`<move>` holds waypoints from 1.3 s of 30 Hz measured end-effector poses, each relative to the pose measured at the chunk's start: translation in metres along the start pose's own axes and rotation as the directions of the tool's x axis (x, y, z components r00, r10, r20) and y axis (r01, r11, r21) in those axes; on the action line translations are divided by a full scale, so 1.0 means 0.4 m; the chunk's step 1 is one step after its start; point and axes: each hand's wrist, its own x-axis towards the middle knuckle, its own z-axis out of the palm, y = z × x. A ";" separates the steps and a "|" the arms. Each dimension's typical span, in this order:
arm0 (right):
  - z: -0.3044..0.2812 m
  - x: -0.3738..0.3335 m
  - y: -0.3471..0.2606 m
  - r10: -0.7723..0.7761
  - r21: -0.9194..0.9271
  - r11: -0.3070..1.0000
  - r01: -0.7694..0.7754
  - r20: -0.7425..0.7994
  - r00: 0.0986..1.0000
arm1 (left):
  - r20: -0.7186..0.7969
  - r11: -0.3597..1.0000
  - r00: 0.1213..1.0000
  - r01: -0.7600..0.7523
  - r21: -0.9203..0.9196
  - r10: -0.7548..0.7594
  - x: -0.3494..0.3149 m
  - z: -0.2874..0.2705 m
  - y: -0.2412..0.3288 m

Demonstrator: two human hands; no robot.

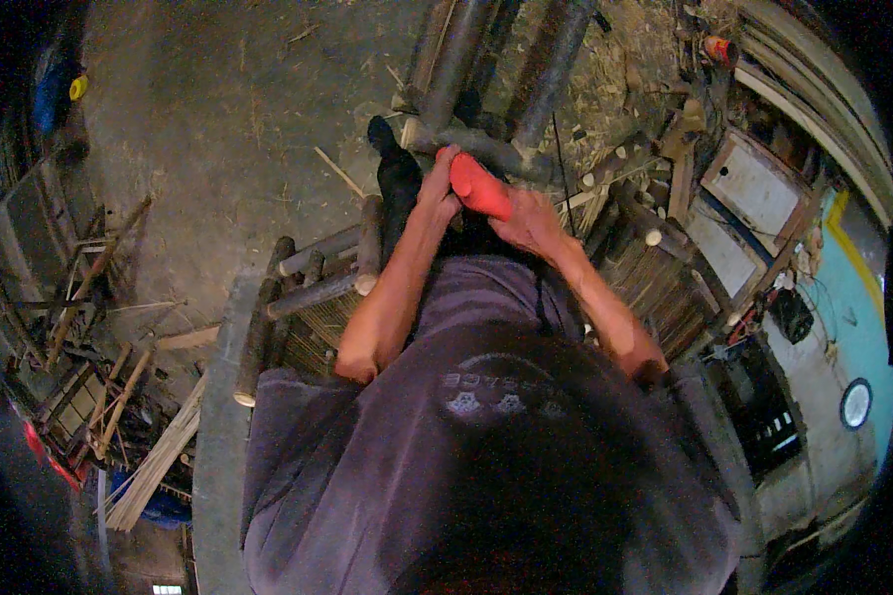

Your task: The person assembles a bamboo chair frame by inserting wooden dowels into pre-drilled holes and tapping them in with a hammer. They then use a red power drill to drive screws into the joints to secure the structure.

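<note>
Out in front of my lap, a bright red, rounded, tube-shaped object is held between my two hands; its exact kind is not clear. My right hand is wrapped round its near right end. At its far left end, my left hand is closed against it, with most of the fingers hidden. Just beyond the hands lies a thick dark pole with a pale cut end, part of a frame of bark-covered logs that runs away from me.
Log posts and rails of a slatted seat stand at my left. Thin pale strips lie in a bundle at lower left. Wood scraps cover the floor at right, near a framed panel. A black shoe shows beyond my left hand.
</note>
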 end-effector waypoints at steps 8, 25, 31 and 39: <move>-0.078 0.023 -0.051 -0.076 0.068 0.995 0.076 -0.009 0.997 | 0.077 0.997 0.997 0.022 -0.077 -0.016 0.008 0.025 0.023; 0.079 0.090 0.026 -0.142 -0.011 0.990 0.142 -0.048 0.989 | -0.001 0.999 1.000 0.031 0.021 -0.031 0.066 -0.013 0.094; 0.014 0.086 -0.059 -0.040 0.003 0.999 0.040 -0.038 0.998 | 0.117 0.996 0.992 0.029 0.078 -0.038 0.098 -0.051 0.097; 0.065 0.138 -0.079 0.025 0.021 0.999 -0.025 -0.019 1.000 | 0.240 0.985 0.959 0.165 -0.039 -0.151 0.143 -0.058 0.148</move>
